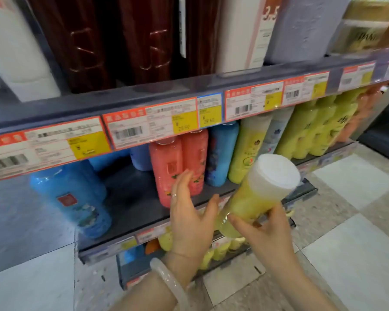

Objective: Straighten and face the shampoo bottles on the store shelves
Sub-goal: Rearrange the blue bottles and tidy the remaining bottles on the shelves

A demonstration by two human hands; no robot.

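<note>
On the dark grey middle shelf [130,198], under a rail of orange-and-yellow price tags [144,126], the plastic shampoo bottles stand in colour groups. At the left, one large blue bottle with a small red square on its label [76,203] leans near the front edge, with more blue ones behind it, too hidden to count. To its right stand two coral-pink bottles [169,169], then one blue bottle [220,153], one tall yellow bottle with a flower mark [247,149], one pale bottle [276,133], and a packed row of yellow bottles [317,129] running far right; their count is unclear.

The right hand [265,234] grips the lower body of a clear yellow bottle with a wide white cap [263,189], fingers wrapped around it, holding it tilted in front of the shelf edge, cap up and toward the right. The left hand [189,216], wearing a ring and a pale bangle, is spread open and holds nothing, fingertips near the front pink bottle.

Above, two dark red bottles [88,48] show a curled emblem, and a white carton reads "3.5". The price tag text is too blurred to read.
</note>
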